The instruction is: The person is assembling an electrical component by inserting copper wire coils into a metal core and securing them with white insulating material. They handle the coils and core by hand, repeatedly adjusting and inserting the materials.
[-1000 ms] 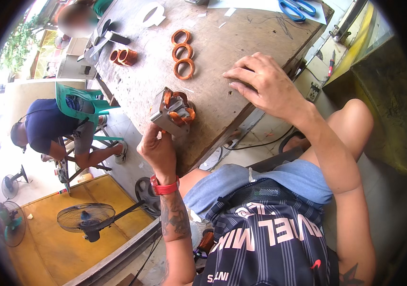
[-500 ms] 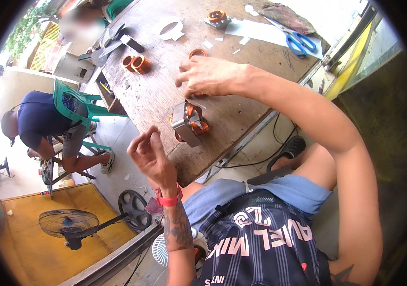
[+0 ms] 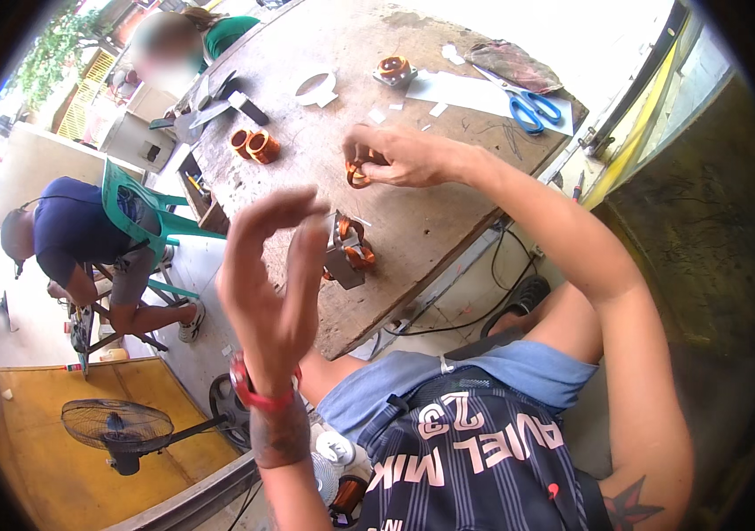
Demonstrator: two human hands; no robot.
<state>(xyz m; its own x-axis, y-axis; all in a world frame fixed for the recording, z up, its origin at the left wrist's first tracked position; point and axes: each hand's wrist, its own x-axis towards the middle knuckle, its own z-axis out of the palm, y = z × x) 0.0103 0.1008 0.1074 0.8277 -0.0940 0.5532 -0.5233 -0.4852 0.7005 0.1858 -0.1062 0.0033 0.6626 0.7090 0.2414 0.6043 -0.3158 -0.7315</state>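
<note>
Two hands, two different jobs right now. My right hand [image 3: 399,159] is stretched out over the middle of the worktop [image 3: 430,230], fingers pinched narrow around a small copper coil ring [image 3: 358,173], which sits at or just above the wood; I cannot tell whether it has left the surface. My left hand [image 3: 273,279] is raised off the table, empty, with thumb and fingers curved wide apart as if shaping a loose cup. Behind it, close to the near edge of the worktop, stands the grey metal stator with copper windings [image 3: 348,252], resting on the wood and held by nobody.

Judging from this, the step in hand is getting a clean hold on the ring. I would grip it by its outer rim with fingertips only, so the wound wire is not squashed or unravelled, and lift it straight up instead of dragging it over the rough, gritty boards. Since the stator sits so near the edge, I think my free hand should come down and steady it before anything is pressed against it.

Further back, toward the left edge, lie two more copper coils [image 3: 255,144], with a white paper ring [image 3: 316,87] beyond them. Blue-handled scissors [image 3: 529,103] rest on a white sheet at the far right corner, beside another wound stator [image 3: 394,69].
</note>
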